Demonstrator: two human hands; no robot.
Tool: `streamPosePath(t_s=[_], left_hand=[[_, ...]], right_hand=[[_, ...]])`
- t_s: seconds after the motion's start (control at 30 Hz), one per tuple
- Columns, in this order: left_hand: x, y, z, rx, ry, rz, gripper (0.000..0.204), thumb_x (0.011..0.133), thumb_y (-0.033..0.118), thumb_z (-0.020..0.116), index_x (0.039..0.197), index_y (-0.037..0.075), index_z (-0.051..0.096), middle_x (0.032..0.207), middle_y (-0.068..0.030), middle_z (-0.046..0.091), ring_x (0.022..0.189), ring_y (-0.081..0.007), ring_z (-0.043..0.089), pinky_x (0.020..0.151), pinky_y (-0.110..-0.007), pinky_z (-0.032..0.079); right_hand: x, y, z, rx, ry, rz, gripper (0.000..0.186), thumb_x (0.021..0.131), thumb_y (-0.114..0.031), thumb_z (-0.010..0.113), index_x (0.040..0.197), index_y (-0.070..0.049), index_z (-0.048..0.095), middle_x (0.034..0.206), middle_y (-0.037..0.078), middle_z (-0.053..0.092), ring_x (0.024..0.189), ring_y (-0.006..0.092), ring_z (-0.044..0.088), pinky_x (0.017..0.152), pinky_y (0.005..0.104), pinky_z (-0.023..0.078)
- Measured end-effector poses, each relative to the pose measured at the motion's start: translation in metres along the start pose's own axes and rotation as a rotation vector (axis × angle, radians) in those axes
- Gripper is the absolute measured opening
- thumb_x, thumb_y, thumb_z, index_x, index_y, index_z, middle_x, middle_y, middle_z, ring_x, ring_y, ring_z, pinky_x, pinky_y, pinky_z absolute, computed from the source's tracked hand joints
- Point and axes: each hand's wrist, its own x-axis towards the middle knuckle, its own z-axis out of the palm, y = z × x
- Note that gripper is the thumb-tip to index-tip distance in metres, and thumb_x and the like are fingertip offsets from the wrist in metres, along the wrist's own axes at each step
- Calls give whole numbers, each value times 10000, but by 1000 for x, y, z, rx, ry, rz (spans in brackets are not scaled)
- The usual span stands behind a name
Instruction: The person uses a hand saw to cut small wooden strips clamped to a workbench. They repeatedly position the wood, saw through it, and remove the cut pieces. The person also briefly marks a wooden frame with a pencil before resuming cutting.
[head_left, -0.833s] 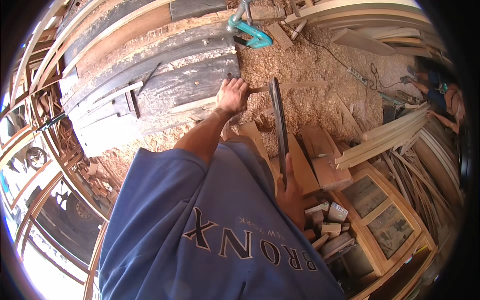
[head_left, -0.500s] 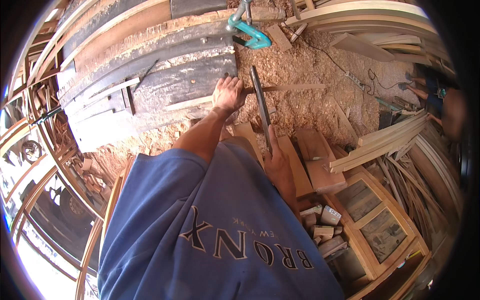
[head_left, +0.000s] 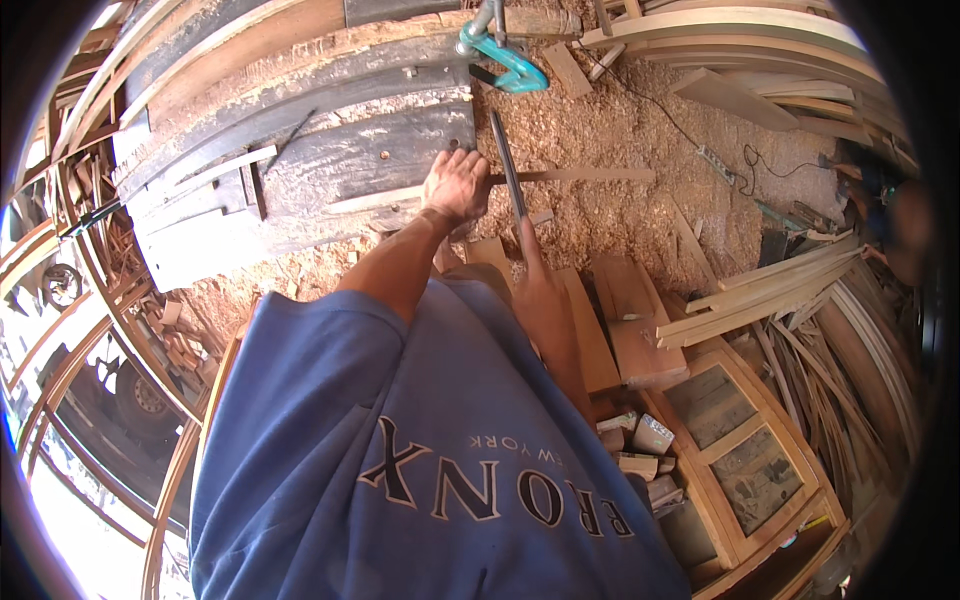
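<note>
My left hand (head_left: pixel 455 185) is closed on a narrow wooden strip (head_left: pixel 595 175) at the edge of the dark, shaving-covered workbench (head_left: pixel 335 140). The strip sticks out to the right over the shavings. In my right hand (head_left: pixel 535 270) is a long dark metal tool (head_left: pixel 506 150), perhaps a file; it lies across the strip just right of my left hand, pointing away from me. A teal clamp (head_left: pixel 515 70) is at the bench's far edge.
Wood shavings (head_left: pixel 640 130) cover the floor, with a power strip and cord (head_left: pixel 715 165). Stacked strips (head_left: pixel 755 290), boards (head_left: pixel 630 340) and a cabinet (head_left: pixel 735 460) lie right. A co-worker (head_left: pixel 880 200) is at far right. Wooden frames (head_left: pixel 140 320) stand left.
My right hand and the long tool have moved forward and to the left, away from my body along the tool's length. My left hand stays on the strip.
</note>
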Motion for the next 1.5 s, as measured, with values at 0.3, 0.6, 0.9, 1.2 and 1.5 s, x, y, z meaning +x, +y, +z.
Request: streamPosePath(t_s=[0.3,0.6,0.9,1.2,1.5], left_hand=[[3,-1,5,5,60,-7,133,767,201,587,820,93,529,850,-86,561,885,-280,554,776,-426,387],[-7,-7,9,16,36,97,166,794,258,611,846,111,554,863,-68,540,886,-253,531,793,-424,365],[5,-6,-10,34,-44,75,150,833,217,559,913,90,552,913,-74,560,926,-261,543,832,-425,367],[21,-22,-25,132,-188,306,261,840,222,564,1066,95,591,1015,-61,586,1024,-204,552,899,-385,364],[29,-23,-41,104,-398,315,335,804,314,638,1079,128,591,1069,-43,586,1102,-198,522,942,-387,345]], right_hand=[[-29,-20,-30,-30,-215,254,635,967,-107,400,1559,-226,206,1213,305,593,1039,519,583,866,558,463],[-9,12,15,61,-382,388,729,926,-58,454,1576,-160,140,1248,319,573,1147,470,557,952,517,454],[18,17,36,6,42,-65,711,918,-2,432,1564,-93,149,1261,313,569,1091,477,589,924,522,472],[22,12,37,29,38,-16,705,928,-29,429,1570,-140,159,1136,329,610,968,481,622,831,541,494],[20,5,46,53,-25,127,694,956,-81,434,1578,-163,136,1100,317,624,978,479,624,831,552,482]])
